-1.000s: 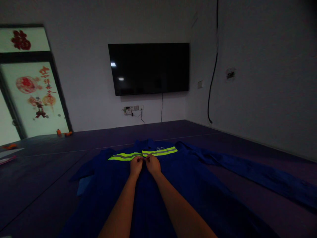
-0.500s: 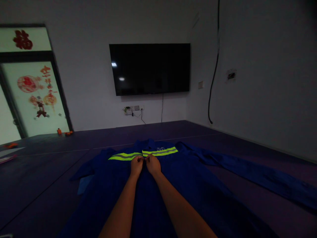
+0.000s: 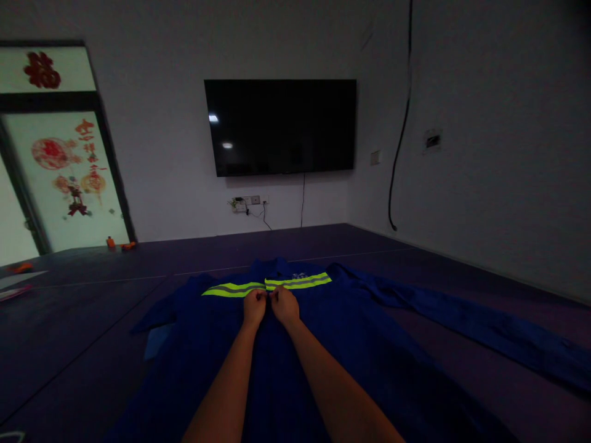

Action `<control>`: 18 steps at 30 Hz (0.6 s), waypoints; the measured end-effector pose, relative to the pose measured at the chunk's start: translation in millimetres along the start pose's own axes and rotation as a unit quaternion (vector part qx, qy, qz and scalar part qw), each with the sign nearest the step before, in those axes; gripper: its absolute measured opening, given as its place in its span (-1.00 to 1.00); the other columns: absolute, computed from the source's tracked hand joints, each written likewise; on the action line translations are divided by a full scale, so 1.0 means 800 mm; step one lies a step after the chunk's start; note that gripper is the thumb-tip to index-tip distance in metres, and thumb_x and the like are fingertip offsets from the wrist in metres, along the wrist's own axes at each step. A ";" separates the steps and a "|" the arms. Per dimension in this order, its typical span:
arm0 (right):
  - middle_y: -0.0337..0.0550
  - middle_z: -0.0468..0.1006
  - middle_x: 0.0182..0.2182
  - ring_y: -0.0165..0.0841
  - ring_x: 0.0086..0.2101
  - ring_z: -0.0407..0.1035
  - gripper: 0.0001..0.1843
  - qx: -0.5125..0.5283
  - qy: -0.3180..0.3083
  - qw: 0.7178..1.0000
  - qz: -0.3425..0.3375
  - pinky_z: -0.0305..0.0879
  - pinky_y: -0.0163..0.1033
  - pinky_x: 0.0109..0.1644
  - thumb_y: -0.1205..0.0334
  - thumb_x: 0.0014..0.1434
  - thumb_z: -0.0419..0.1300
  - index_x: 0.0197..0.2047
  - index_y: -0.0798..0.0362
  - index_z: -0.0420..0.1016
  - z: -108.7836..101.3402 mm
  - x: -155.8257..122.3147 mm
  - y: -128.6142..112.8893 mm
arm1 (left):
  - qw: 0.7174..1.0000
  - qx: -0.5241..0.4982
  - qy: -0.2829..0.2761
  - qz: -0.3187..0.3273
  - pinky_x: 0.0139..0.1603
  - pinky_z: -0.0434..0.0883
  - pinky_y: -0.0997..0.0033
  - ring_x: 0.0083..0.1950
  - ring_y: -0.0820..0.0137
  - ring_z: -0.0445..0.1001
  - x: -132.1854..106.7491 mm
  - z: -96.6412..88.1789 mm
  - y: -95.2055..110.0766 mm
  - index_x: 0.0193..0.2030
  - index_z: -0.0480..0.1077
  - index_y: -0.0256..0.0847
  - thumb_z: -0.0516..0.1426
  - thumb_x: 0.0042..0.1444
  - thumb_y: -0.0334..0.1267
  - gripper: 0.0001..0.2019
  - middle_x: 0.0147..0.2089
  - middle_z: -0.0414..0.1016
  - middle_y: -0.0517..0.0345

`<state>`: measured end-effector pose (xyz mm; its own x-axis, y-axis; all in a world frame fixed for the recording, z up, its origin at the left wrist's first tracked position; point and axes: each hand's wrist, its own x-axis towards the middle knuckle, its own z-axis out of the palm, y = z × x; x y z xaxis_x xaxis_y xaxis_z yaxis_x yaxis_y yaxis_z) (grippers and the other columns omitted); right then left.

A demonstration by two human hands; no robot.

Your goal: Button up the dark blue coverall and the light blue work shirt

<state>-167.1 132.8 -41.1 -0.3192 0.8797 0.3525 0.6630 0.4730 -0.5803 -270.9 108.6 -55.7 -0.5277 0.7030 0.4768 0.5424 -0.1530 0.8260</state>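
Note:
A dark blue work jacket with yellow-green reflective strips across its chest lies spread out, front up, on a purple surface. Its collar points away from me and one long sleeve stretches off to the right. At the front opening, just below the strips, my left hand is closed in a pinch on the jacket's edge. My right hand pinches the facing edge, close beside the left. Whatever small part sits between the fingertips is too dark and small to make out.
A wall-mounted television hangs beyond, above sockets with cables. A black cable dangles on the right. Orange objects lie near the glass door. A light blue piece shows beside the jacket's left side.
Both hands stay at the same spot on the jacket front, with barely any finger movement. The view has shifted very slightly.

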 end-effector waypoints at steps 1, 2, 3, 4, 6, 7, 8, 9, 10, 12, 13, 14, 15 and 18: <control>-0.14 0.50 -0.34 -0.39 -0.30 0.37 -0.84 0.000 0.000 1.000 0.000 0.11 -0.37 -0.33 0.24 0.12 0.01 -0.29 0.06 0.39 0.000 0.000 0.000 | 1.000 0.001 0.001 -0.001 -0.22 0.34 0.40 -0.33 0.43 0.43 0.000 0.000 0.000 -0.51 0.41 -0.25 0.02 -0.09 -0.48 -0.84 -0.43 0.48 0.15; -0.14 0.50 -0.34 -0.39 -0.30 0.37 -0.84 0.000 0.000 1.000 0.000 0.10 -0.37 -0.33 0.24 0.12 0.01 -0.29 0.06 0.39 -0.001 0.000 -0.001 | 1.000 0.002 0.001 -0.002 -0.22 0.34 0.40 -0.33 0.43 0.43 0.000 0.000 0.000 -0.51 0.41 -0.25 0.02 -0.09 -0.48 -0.84 -0.43 0.48 0.15; -0.13 0.50 -0.34 -0.39 -0.31 0.37 -0.84 0.001 -0.001 1.000 0.001 0.10 -0.37 -0.34 0.25 0.12 0.01 -0.29 0.06 0.39 -0.001 0.000 -0.001 | 1.000 0.002 0.002 -0.003 -0.22 0.34 0.40 -0.33 0.43 0.43 0.000 0.000 0.000 -0.51 0.41 -0.25 0.02 -0.09 -0.47 -0.84 -0.43 0.48 0.14; -0.13 0.50 -0.34 -0.39 -0.31 0.37 -0.84 0.001 -0.001 1.000 0.001 0.10 -0.37 -0.34 0.25 0.12 0.01 -0.30 0.06 0.39 -0.002 0.000 -0.001 | 1.000 0.003 0.002 -0.004 -0.23 0.35 0.40 -0.33 0.43 0.43 0.000 0.000 0.000 -0.51 0.41 -0.25 0.02 -0.09 -0.47 -0.84 -0.43 0.48 0.14; -0.13 0.50 -0.34 -0.39 -0.31 0.37 -0.84 0.002 -0.001 1.000 0.005 0.10 -0.37 -0.34 0.25 0.12 0.01 -0.29 0.07 0.39 -0.002 0.000 -0.002 | 1.000 0.004 0.002 -0.005 -0.23 0.35 0.40 -0.33 0.43 0.43 0.001 0.000 -0.001 -0.51 0.41 -0.25 0.02 -0.08 -0.47 -0.84 -0.43 0.48 0.14; -0.13 0.50 -0.34 -0.39 -0.31 0.37 -0.84 0.002 0.000 1.000 0.007 0.10 -0.37 -0.34 0.25 0.12 0.01 -0.29 0.08 0.39 -0.002 -0.001 -0.001 | 1.000 0.003 0.003 -0.005 -0.23 0.35 0.41 -0.33 0.43 0.43 0.001 0.000 -0.001 -0.50 0.41 -0.25 0.02 -0.08 -0.47 -0.84 -0.43 0.48 0.15; -0.12 0.50 -0.34 -0.39 -0.30 0.37 -0.84 0.003 0.000 1.000 0.009 0.10 -0.37 -0.34 0.24 0.12 0.01 -0.29 0.08 0.38 -0.002 -0.001 -0.001 | 1.000 0.003 0.004 -0.005 -0.22 0.35 0.41 -0.32 0.43 0.43 0.001 0.000 -0.002 -0.50 0.42 -0.25 0.02 -0.08 -0.47 -0.84 -0.43 0.48 0.15; -0.12 0.50 -0.34 -0.39 -0.30 0.37 -0.83 0.005 0.001 1.000 0.010 0.10 -0.37 -0.34 0.24 0.12 0.01 -0.29 0.08 0.38 -0.002 -0.001 -0.001 | 1.000 0.003 0.004 -0.004 -0.22 0.35 0.41 -0.31 0.43 0.44 0.001 0.000 -0.002 -0.49 0.42 -0.25 0.02 -0.08 -0.46 -0.84 -0.43 0.48 0.16; -0.12 0.50 -0.34 -0.38 -0.30 0.37 -0.83 0.007 0.002 1.000 0.011 0.10 -0.37 -0.34 0.24 0.12 0.01 -0.28 0.09 0.38 -0.002 -0.001 -0.001 | 1.000 0.002 0.005 -0.004 -0.22 0.35 0.41 -0.31 0.43 0.44 0.001 0.000 -0.002 -0.49 0.42 -0.24 0.02 -0.08 -0.46 -0.84 -0.43 0.48 0.16; -0.10 0.50 -0.34 -0.38 -0.31 0.37 -0.82 0.010 0.005 1.000 0.015 0.10 -0.36 -0.35 0.24 0.13 0.00 -0.28 0.10 0.38 -0.002 -0.001 -0.001 | 1.000 0.000 0.005 -0.003 -0.22 0.35 0.41 -0.31 0.42 0.44 0.001 -0.001 -0.002 -0.49 0.42 -0.24 0.02 -0.07 -0.44 -0.85 -0.43 0.48 0.16; -0.10 0.50 -0.34 -0.37 -0.31 0.38 -0.82 0.011 0.007 1.000 0.016 0.10 -0.36 -0.35 0.24 0.13 0.00 -0.27 0.10 0.38 -0.001 0.000 -0.001 | 1.000 -0.002 0.004 -0.002 -0.23 0.35 0.41 -0.32 0.42 0.44 0.001 -0.001 -0.003 -0.49 0.42 -0.24 0.03 -0.07 -0.43 -0.85 -0.43 0.48 0.16; -0.09 0.50 -0.35 -0.37 -0.31 0.38 -0.82 0.011 0.008 1.000 0.018 0.10 -0.36 -0.35 0.24 0.13 0.00 -0.28 0.11 0.38 -0.001 0.000 -0.001 | 1.000 -0.004 0.003 -0.002 -0.24 0.35 0.41 -0.32 0.42 0.44 0.001 -0.001 -0.003 -0.49 0.42 -0.24 0.03 -0.07 -0.42 -0.85 -0.44 0.48 0.16; -0.09 0.50 -0.36 -0.37 -0.32 0.38 -0.83 0.011 0.009 1.000 0.019 0.10 -0.36 -0.35 0.24 0.13 0.01 -0.28 0.11 0.38 -0.001 0.000 -0.001 | 1.000 -0.007 0.003 -0.002 -0.24 0.35 0.41 -0.33 0.42 0.44 0.001 0.000 -0.003 -0.49 0.42 -0.24 0.03 -0.07 -0.41 -0.85 -0.44 0.48 0.16; -0.09 0.50 -0.36 -0.37 -0.32 0.38 -0.84 0.015 0.008 1.000 0.016 0.10 -0.36 -0.35 0.25 0.12 0.02 -0.30 0.10 0.38 -0.001 0.001 -0.001 | 1.000 -0.015 0.001 -0.001 -0.26 0.36 0.40 -0.34 0.41 0.44 0.002 0.000 -0.004 -0.49 0.42 -0.23 0.03 -0.07 -0.39 -0.86 -0.46 0.47 0.16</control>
<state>-167.1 133.1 -39.8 -0.2871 0.8939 0.3441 0.6521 0.4456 -0.6133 -273.4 110.2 -57.1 -0.5303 0.7018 0.4757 0.5213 -0.1725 0.8357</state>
